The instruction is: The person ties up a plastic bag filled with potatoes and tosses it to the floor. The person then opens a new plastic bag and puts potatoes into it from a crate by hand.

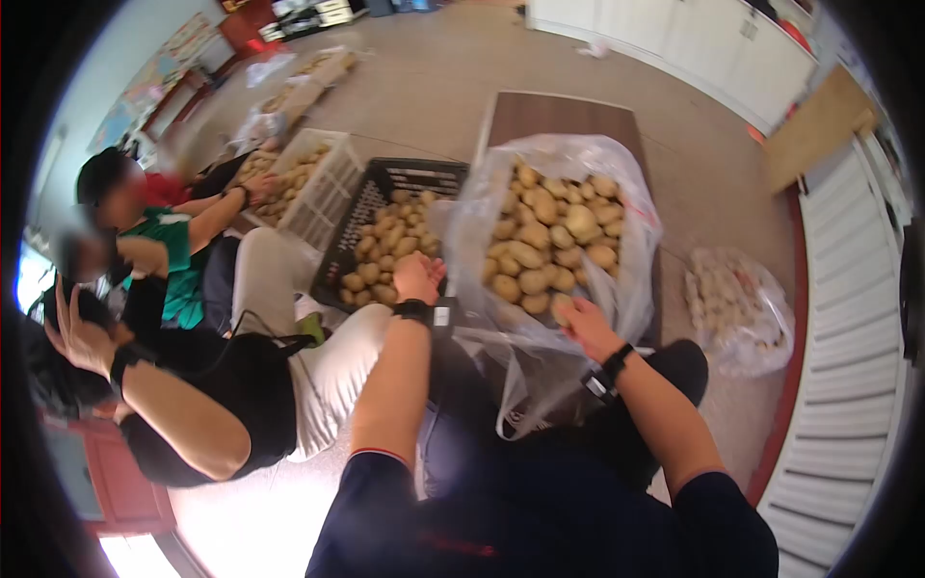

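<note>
A clear plastic bag full of potatoes stands open in front of me on a brown board. My right hand is at the bag's near edge, its fingers closed on a potato. To the left of the bag is a black crate holding more potatoes. Over the crate's near right part is my left hand, fingers curled; whether anything is in them is hidden.
Co-workers sit at the left; one has a hand over a white crate of potatoes. On the floor at the right lies another bag of potatoes, near a white radiator. White cabinets stand at the back.
</note>
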The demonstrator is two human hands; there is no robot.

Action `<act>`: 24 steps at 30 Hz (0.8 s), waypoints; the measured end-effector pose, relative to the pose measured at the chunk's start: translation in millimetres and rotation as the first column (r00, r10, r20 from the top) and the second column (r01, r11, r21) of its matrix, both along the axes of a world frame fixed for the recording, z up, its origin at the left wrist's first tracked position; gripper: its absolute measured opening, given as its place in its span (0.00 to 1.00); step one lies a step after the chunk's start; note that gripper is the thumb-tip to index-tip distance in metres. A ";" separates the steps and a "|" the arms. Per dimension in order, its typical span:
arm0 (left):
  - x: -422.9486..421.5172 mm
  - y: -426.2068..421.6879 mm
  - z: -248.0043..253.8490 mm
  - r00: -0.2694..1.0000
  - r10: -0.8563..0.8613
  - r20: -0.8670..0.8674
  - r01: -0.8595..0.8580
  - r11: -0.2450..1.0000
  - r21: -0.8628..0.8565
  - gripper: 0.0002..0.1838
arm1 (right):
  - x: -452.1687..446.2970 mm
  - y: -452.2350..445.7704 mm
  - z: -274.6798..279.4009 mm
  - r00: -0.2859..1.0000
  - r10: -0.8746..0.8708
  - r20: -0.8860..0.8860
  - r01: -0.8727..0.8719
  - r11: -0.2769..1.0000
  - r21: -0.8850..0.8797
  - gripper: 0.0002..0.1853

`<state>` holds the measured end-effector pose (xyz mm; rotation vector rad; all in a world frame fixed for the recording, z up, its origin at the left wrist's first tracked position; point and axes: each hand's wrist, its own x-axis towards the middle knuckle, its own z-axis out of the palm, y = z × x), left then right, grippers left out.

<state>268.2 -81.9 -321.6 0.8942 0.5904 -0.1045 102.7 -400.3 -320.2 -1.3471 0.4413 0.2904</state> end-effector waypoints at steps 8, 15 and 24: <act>-42.4 -65.8 65.9 0.810 -0.584 -0.052 0.583 0.793 0.179 0.17 | 22.1 38.1 49.5 0.982 0.165 0.089 -0.165 0.986 -0.013 0.09; -57.6 -86.9 84.0 0.547 -0.836 -0.045 0.832 0.538 0.135 0.16 | 31.7 65.9 57.7 0.941 0.146 0.306 -0.157 0.987 0.013 0.14; -55.0 -81.9 81.5 0.664 -0.748 -0.004 0.739 0.656 0.154 0.15 | 7.2 24.6 17.3 0.967 0.228 0.114 -0.068 0.662 -0.747 0.21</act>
